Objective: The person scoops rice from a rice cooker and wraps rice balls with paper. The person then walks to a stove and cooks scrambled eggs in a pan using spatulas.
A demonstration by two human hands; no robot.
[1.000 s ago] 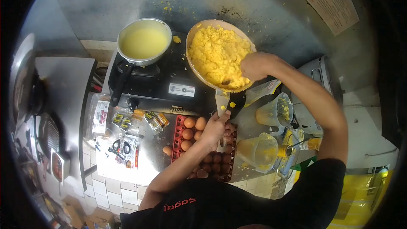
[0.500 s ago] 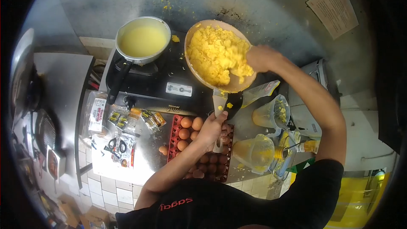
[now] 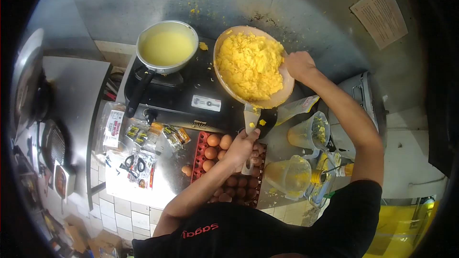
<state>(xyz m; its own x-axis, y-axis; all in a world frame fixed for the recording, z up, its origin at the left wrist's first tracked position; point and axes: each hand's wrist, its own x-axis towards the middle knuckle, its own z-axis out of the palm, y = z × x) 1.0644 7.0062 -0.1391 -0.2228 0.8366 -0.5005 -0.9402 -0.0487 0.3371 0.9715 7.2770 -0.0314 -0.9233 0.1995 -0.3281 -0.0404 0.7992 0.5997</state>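
Observation:
My left hand (image 3: 241, 149) is wrapped round the light-coloured handle of a beige frying pan (image 3: 281, 96). The pan sits on the right side of the stove, filled with a mound of yellow scrambled eggs (image 3: 251, 64). At the pan's right rim my right hand (image 3: 300, 65) is closed in a fist, and whatever it grips is hidden by the fingers and the eggs. Below my left forearm lies a red egg tray (image 3: 198, 155) with brown eggs (image 3: 210, 153) and empty shells. To the left, a saucepan (image 3: 167, 48) of pale yellow liquid rests on the other burner.
Two plastic jugs (image 3: 287, 174) smeared with egg stand to the right, near a metal tray (image 3: 316, 196). Seasoning packets (image 3: 143, 134), scissors (image 3: 134, 164) and a loose egg (image 3: 187, 169) lie on the left counter. A metal wall (image 3: 229, 0) rises behind the black stove (image 3: 191, 83).
My right hand has moved from over the eggs to the pan's right rim. The eggs are gathered more toward the middle of the pan. My left hand keeps its hold on the handle.

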